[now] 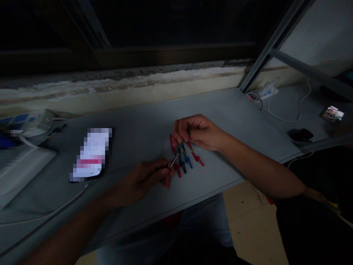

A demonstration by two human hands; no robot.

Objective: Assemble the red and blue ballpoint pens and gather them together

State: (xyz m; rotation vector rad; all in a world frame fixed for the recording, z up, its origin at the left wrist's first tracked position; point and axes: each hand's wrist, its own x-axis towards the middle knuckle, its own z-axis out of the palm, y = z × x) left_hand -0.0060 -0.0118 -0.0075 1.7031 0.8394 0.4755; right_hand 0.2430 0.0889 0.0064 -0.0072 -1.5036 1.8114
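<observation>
At the far left corner of the grey table (143, 117) lay a white plastic package (35, 123), with a pale flat tray (22, 173) along the left edge, nearer the person. Right of these sat a flat white-and-pink item (92, 154), too blurred to identify, on a dark backing. A thin white cable (55, 208) ran along the table close to the front edge.

The left hand (140, 182) came in from the lower left above that front edge, its fingers curled and pressed together around a small metal-tipped tool (173, 161), the tip reaching in among a fan of red, blue and black clips (183, 160). These clips lay around the middle of the table, nearer the front edge than the back, and spread downward from the right hand (200, 131). Its fingers were bunched, pinching the upper end of the fan. Whether the clips touched the table could not be told.

Farther right, toward the back right corner, a white charger (261, 92) trailed a looping white cable (286, 110). Near it lay a black object (300, 135), and a small device with a lit screen (332, 114) sat at the far right.
</observation>
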